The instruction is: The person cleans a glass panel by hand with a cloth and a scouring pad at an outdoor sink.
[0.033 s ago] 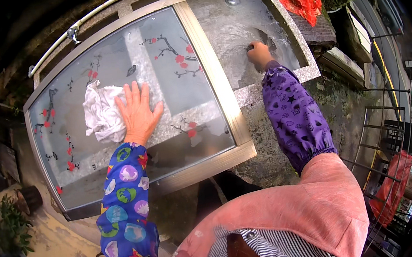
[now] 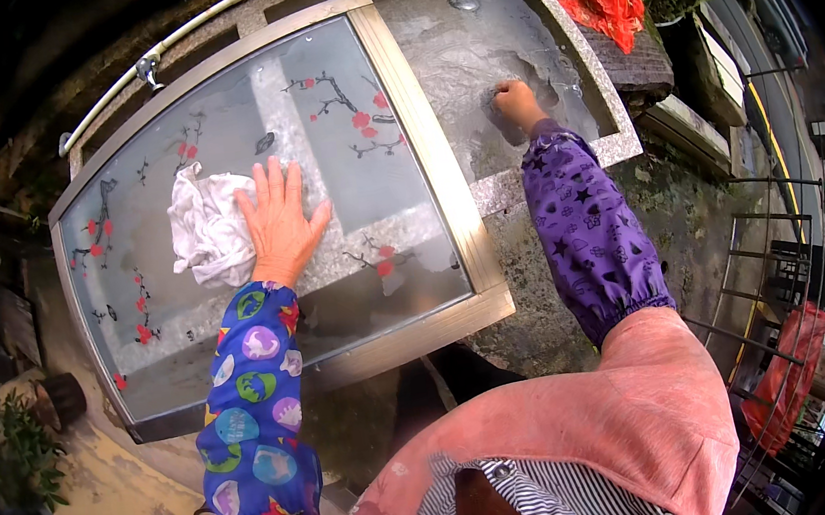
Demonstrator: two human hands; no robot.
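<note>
My left hand (image 2: 278, 221) lies flat with fingers spread on a framed glass panel (image 2: 365, 192), which is painted with red blossoms on dark branches. Against its thumb side of the wrist rests nothing; on its other side a crumpled white cloth (image 2: 210, 228) touches it. The panel's pale wooden frame (image 2: 426, 145) leans across a stone trough. Over the water (image 2: 457, 62) in the basin to the right, my right hand (image 2: 519, 107) is closed, knuckles up. Whatever its fingers hold, if anything, is hidden.
The stone basin rim (image 2: 565, 35) runs round the water. Behind the panel are a metal tap (image 2: 149, 72) and a white pipe (image 2: 207, 20). A red plastic bag (image 2: 599, 2) lies at the back right. Potted plants (image 2: 14, 440) stand at the lower left, a metal rack (image 2: 751, 272) at the right.
The ripples on the water have changed around my right hand, which has barely moved. My left hand has shifted very slightly on the glass.
</note>
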